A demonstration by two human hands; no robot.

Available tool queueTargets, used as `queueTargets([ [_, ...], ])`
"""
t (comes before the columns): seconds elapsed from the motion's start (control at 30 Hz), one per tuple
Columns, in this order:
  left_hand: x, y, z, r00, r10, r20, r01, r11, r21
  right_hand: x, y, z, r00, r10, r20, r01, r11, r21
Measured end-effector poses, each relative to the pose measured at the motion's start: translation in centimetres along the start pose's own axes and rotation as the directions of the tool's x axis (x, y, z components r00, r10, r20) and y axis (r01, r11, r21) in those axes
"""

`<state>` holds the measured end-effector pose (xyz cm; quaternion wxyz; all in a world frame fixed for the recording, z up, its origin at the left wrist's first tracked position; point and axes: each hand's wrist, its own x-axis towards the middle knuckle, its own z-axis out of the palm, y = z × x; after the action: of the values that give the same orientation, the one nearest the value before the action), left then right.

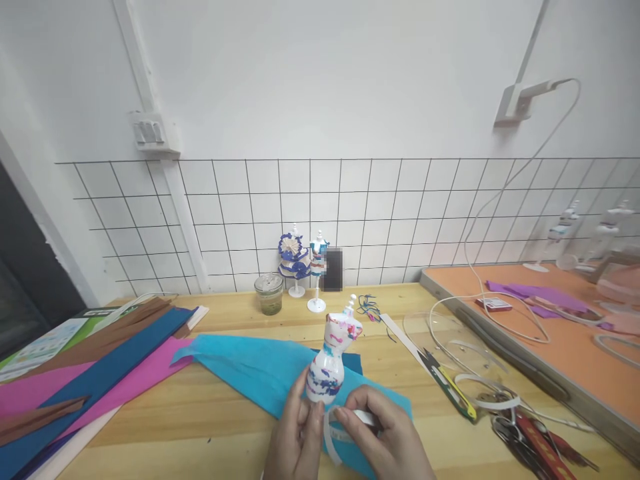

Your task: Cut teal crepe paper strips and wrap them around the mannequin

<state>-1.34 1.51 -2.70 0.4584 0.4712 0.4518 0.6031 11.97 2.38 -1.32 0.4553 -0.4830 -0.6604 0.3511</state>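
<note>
Bare left hand [297, 433] nearest, its fingers closed round the base of one small white, paint-smeared dress form [326, 367]; the form rises above that hand, long axis near upright, leaning slightly right. Just right of the base, the right hand [387, 433] pinches one curled white strip [327, 432]. One thin turquoise sheet [260, 363] lies beneath on the pale wooden bench [165, 427]. Beyond, I count two decorated white dress forms [297, 267] [317, 250] and one clear lidded cup [270, 293].

Bright, even light washes the wall [320, 87] at twelve o'clock and softens shadows on the bench [200, 407] at seven — though haze veils the orange board [565, 363] towards three — while wide-angle distortion stretches the edges.
</note>
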Motion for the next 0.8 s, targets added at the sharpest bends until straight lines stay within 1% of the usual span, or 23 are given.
queueTargets([
  [0.1, 0.0, -0.5, -0.2, 0.998, 0.059, 0.01, -0.059, 0.998, 0.035, 0.0, 0.1, 0.1, 0.998, 0.057, 0.03, -0.06, 0.995, 0.08],
  [0.27, 0.1, -0.9, -0.5, 0.995, 0.086, 0.054, -0.092, 0.987, 0.129, 0.2, 0.1, 0.3, 0.989, 0.122, 0.078, -0.137, 0.964, 0.227],
  [0.4, 0.1, -1.2, -0.8, 0.99, 0.087, 0.114, -0.111, 0.968, 0.226, 0.2, 0.2, 0.4, 0.987, 0.142, 0.081, -0.159, 0.947, 0.279],
  [0.57, 0.1, -1.3, -0.7, 0.991, 0.096, 0.094, -0.119, 0.955, 0.272, 0.4, 0.3, 0.5, 0.981, 0.165, 0.103, -0.189, 0.929, 0.317],
  [0.8, 0.1, -0.9, -0.6, 0.99, 0.076, 0.123, -0.107, 0.956, 0.273, 0.3, -0.1, 0.8, 0.986, 0.164, 0.011, -0.159, 0.936, 0.312],
])
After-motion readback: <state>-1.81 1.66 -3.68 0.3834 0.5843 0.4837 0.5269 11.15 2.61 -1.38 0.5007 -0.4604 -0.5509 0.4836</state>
